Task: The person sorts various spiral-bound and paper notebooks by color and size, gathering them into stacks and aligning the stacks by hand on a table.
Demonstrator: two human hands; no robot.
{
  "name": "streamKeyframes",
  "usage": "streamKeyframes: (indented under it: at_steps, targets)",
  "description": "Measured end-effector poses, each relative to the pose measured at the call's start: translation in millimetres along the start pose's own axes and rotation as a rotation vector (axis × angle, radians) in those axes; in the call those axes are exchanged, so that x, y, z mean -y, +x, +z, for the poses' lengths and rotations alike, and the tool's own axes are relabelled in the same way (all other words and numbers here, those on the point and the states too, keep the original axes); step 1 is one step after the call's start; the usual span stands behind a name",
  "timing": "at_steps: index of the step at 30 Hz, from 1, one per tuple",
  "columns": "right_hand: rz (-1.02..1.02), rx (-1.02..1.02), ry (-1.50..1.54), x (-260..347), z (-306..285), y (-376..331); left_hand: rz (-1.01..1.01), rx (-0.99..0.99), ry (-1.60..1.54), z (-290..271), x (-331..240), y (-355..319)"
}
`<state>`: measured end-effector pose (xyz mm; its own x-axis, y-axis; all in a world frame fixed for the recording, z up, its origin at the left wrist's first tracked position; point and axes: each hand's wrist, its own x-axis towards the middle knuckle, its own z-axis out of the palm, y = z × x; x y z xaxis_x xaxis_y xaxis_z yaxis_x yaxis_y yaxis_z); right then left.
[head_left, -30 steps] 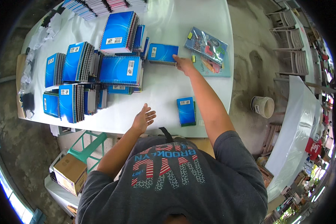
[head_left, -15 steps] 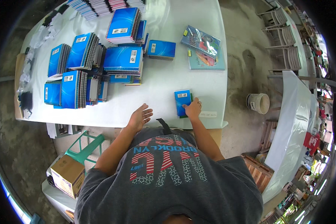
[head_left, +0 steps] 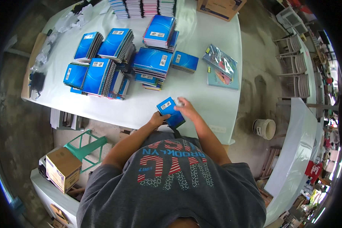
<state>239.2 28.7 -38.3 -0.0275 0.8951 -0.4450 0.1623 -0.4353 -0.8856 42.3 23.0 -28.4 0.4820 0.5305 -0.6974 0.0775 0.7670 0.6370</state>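
Note:
In front of my body, my left hand (head_left: 158, 119) grips the lower left side of a small blue spiral notebook (head_left: 165, 106), its thumb lying over the cover. The notebook is tilted, and another dark edge shows beneath its lower end. At its upper right edge is my right hand (head_left: 187, 109), thumb close to the cover and fingers apart, slightly blurred. Beyond, stacks of blue spiral notebooks (head_left: 97, 76) stand on the left, more stacks (head_left: 151, 60) in the middle, and a low stack of small ones (head_left: 185, 61) to their right.
Two larger illustrated notebooks (head_left: 223, 78) overlap on the white table (head_left: 212, 106)'s right side. A cardboard box (head_left: 220, 8) and taller notebook piles (head_left: 133, 8) stand at the far edge. A green stool (head_left: 86, 147) and another carton (head_left: 63, 167) are at lower left; a bucket (head_left: 264, 129) stands right.
The small notebook has come off the table toward my body and left. My left hand, empty before, now grips it; my right hand has shifted to its upper edge. The view has swung slightly.

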Motion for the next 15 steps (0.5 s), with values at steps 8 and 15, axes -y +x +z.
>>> streamKeyframes:
  at_steps: [8, 15]
  targets:
    - [0.261, -0.176, 0.522, 144.4, 26.5, 88.3, -0.201, 0.213, 0.586, -2.1, 0.2, 7.6]
    - [0.210, -0.132, 0.851, 162.0, 30.6, 96.2, 0.075, -0.115, -0.163, -18.0, -82.8, -35.9]
